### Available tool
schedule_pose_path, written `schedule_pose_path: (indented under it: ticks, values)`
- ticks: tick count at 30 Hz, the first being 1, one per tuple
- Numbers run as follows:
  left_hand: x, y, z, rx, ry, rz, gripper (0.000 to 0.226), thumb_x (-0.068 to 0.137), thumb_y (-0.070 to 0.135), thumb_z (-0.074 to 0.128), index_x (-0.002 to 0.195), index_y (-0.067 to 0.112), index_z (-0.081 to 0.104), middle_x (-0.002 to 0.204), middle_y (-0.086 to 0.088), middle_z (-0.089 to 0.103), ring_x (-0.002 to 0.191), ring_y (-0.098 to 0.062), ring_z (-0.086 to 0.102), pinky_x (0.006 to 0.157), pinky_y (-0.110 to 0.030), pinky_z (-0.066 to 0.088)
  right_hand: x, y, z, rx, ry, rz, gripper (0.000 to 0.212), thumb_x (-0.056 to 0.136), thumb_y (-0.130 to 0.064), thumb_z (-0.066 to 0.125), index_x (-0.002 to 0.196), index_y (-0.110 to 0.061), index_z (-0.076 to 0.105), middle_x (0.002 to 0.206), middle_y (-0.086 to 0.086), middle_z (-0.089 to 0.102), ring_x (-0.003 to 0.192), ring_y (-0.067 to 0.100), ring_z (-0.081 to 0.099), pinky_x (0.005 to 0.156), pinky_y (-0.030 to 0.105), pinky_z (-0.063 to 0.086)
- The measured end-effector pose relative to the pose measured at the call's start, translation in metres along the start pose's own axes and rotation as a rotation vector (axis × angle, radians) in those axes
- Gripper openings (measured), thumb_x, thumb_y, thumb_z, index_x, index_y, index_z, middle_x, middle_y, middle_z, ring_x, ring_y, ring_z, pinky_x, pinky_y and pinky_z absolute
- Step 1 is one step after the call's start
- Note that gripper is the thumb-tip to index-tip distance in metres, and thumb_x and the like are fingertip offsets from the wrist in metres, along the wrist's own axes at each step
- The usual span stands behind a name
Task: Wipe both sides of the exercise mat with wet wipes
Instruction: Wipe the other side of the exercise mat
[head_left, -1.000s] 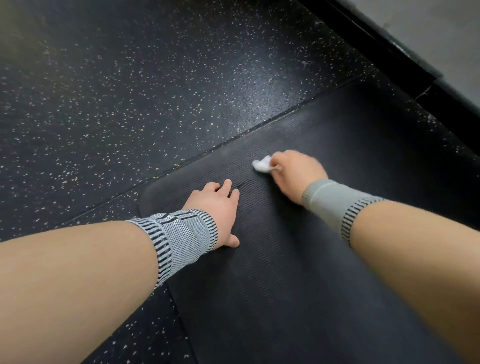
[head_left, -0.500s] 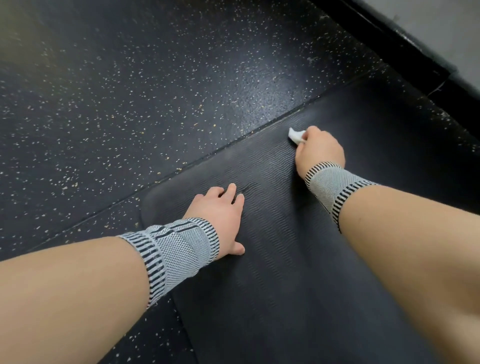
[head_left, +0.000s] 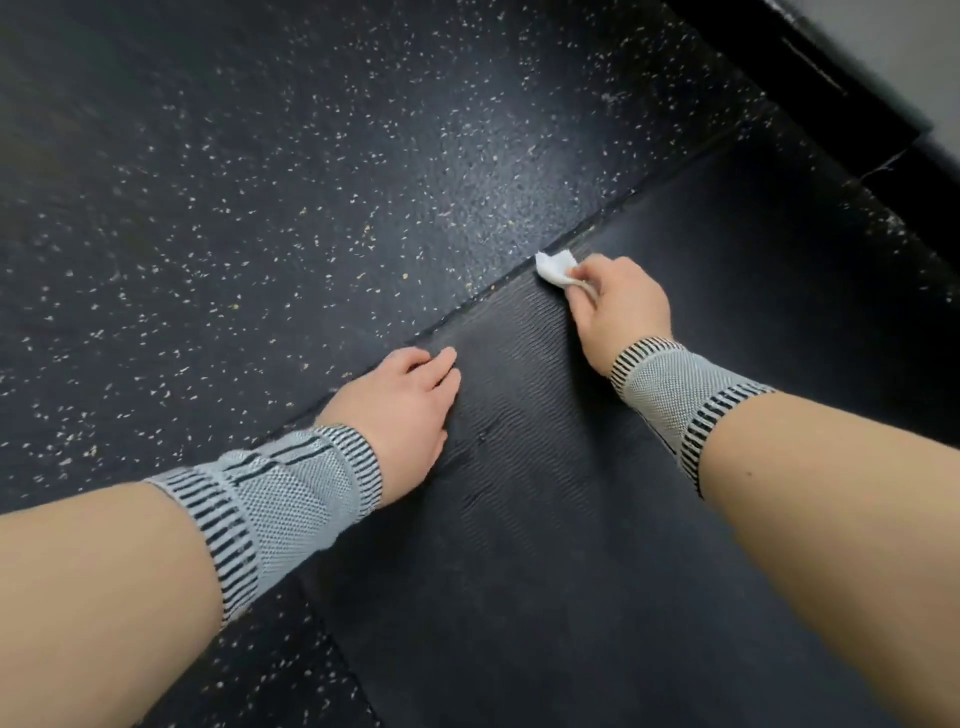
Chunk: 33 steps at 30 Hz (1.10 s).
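A: Where's the mat (head_left: 545, 493) rn?

B: Flat on the floor (head_left: 260, 208), dark ribbed side up, running toward the wall (head_left: 883, 62). Its long edge is right by the hands.

A: And the hands?

B: Right hand (head_left: 618, 306) is pinching the wipe (head_left: 556, 267), fingers curled round it, pressing it down at the mat's long edge. Wipe's bunched up, white, part of it poking out past the fingers, touching the edge strip. Left hand (head_left: 405, 400) is nearer the mat's corner, palm down on the mat, fingers laid together and mostly flat, holding nothing. Looks like it's pinning the mat, imo. Grey striped bands (head_left: 680, 395) on both wrists.

A: How far along?

B: Hard to call. Top face is being worked, at the edge. No wet streaks I can make out, so can't tell how much of this side is done. The stretch toward the wall and the part nearest the person may be left, tbh.

A: Underside?

B: Mat's lying flat, not flipped, as far as I can see. So I'd guess the second side is all to do: finish this face, turn it over, wipe again. Prob under halfway.
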<state>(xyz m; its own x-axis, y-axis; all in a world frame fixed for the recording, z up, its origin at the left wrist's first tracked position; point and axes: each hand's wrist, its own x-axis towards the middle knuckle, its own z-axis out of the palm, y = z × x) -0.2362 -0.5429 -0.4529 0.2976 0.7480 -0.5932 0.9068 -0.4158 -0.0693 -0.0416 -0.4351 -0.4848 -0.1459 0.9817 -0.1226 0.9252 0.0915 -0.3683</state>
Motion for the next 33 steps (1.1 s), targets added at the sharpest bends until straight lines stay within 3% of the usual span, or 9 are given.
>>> schedule_pose_path:
  ticks: [4, 6, 11, 14, 17, 20, 22, 28, 33]
  values:
    - [-0.001, -0.009, -0.011, -0.026, -0.171, 0.041, 0.089, 0.098, 0.044, 0.051, 0.156, 0.013, -0.008, 0.162, 0.001, -0.018, 0.15, -0.022, -0.001, 0.113, -0.038, 0.033, 0.004, -0.001, -0.003, 0.025, -0.068, 0.071, 0.024, 0.096, -0.028, 0.047, 0.114, -0.017, 0.058, 0.107, 0.007, 0.056, 0.098, 0.026, 0.054, 0.083, 0.034, 0.04]
    - [0.002, -0.015, -0.01, -0.041, -0.189, 0.058, 0.091, 0.097, 0.035, 0.055, 0.155, 0.014, -0.012, 0.161, 0.001, -0.024, 0.15, -0.021, -0.006, 0.117, -0.042, 0.028, 0.005, -0.003, -0.003, 0.027, -0.062, 0.13, 0.022, 0.096, -0.026, 0.047, 0.112, -0.016, 0.057, 0.106, 0.006, 0.055, 0.097, 0.026, 0.054, 0.081, 0.035, 0.041]
    - [0.002, -0.009, -0.013, -0.147, -0.23, 0.019, 0.075, 0.1, 0.011, 0.038, 0.154, 0.011, -0.014, 0.159, 0.0, -0.029, 0.15, -0.021, -0.011, 0.119, -0.045, 0.024, 0.01, -0.013, -0.004, 0.015, -0.101, 0.159, 0.022, 0.096, -0.025, 0.045, 0.113, -0.016, 0.056, 0.108, 0.008, 0.054, 0.098, 0.027, 0.053, 0.08, 0.035, 0.04]
    - [0.001, -0.003, -0.014, -0.062, -0.258, 0.001, 0.075, 0.1, 0.012, 0.038, 0.154, 0.009, -0.015, 0.159, -0.003, -0.029, 0.15, -0.023, -0.01, 0.118, -0.045, 0.023, 0.009, -0.015, -0.004, 0.031, -0.111, 0.198, 0.021, 0.096, -0.025, 0.046, 0.112, -0.018, 0.056, 0.109, 0.008, 0.054, 0.099, 0.028, 0.052, 0.081, 0.035, 0.04]
    - [0.001, -0.004, -0.016, -0.034, -0.267, -0.023, 0.078, 0.1, 0.016, 0.042, 0.154, 0.009, -0.013, 0.16, -0.003, -0.027, 0.15, -0.023, -0.009, 0.117, -0.045, 0.025, -0.009, -0.031, -0.003, -0.05, -0.185, 0.071, 0.023, 0.096, -0.024, 0.045, 0.116, -0.021, 0.056, 0.11, 0.005, 0.055, 0.103, 0.027, 0.049, 0.083, 0.036, 0.04]
    - [0.001, 0.001, -0.016, -0.007, -0.275, -0.031, 0.079, 0.101, 0.02, 0.044, 0.154, 0.009, -0.013, 0.161, -0.003, -0.024, 0.15, -0.023, -0.007, 0.117, -0.045, 0.026, -0.042, -0.043, 0.007, -0.073, -0.321, -0.2, 0.024, 0.097, -0.02, 0.043, 0.115, -0.021, 0.058, 0.105, 0.003, 0.054, 0.102, 0.025, 0.047, 0.077, 0.034, 0.039]
    - [0.002, 0.0, -0.017, 0.02, -0.272, -0.032, 0.081, 0.1, 0.023, 0.047, 0.155, 0.01, -0.012, 0.161, -0.002, -0.023, 0.15, -0.022, -0.006, 0.118, -0.047, 0.025, -0.055, -0.034, 0.004, -0.051, -0.295, -0.252, 0.024, 0.097, -0.02, 0.042, 0.112, -0.019, 0.06, 0.103, 0.005, 0.054, 0.101, 0.027, 0.047, 0.077, 0.037, 0.042]
    - [0.007, 0.0, -0.019, 0.125, -0.307, -0.075, 0.099, 0.093, 0.04, 0.062, 0.155, 0.013, -0.01, 0.162, 0.001, -0.022, 0.151, -0.021, -0.001, 0.118, -0.046, 0.025, -0.095, 0.048, -0.011, -0.111, 0.032, 0.24, 0.021, 0.094, -0.024, 0.046, 0.108, -0.014, 0.058, 0.102, 0.011, 0.054, 0.094, 0.033, 0.053, 0.072, 0.038, 0.043]
    - [0.002, 0.002, -0.026, 0.187, -0.312, -0.087, 0.103, 0.09, 0.049, 0.063, 0.156, 0.014, -0.009, 0.163, 0.002, -0.019, 0.151, -0.021, 0.001, 0.118, -0.049, 0.024, -0.16, 0.03, -0.009, -0.065, -0.268, -0.211, 0.019, 0.095, -0.019, 0.045, 0.11, -0.015, 0.057, 0.097, 0.009, 0.052, 0.088, 0.033, 0.053, 0.068, 0.038, 0.044]
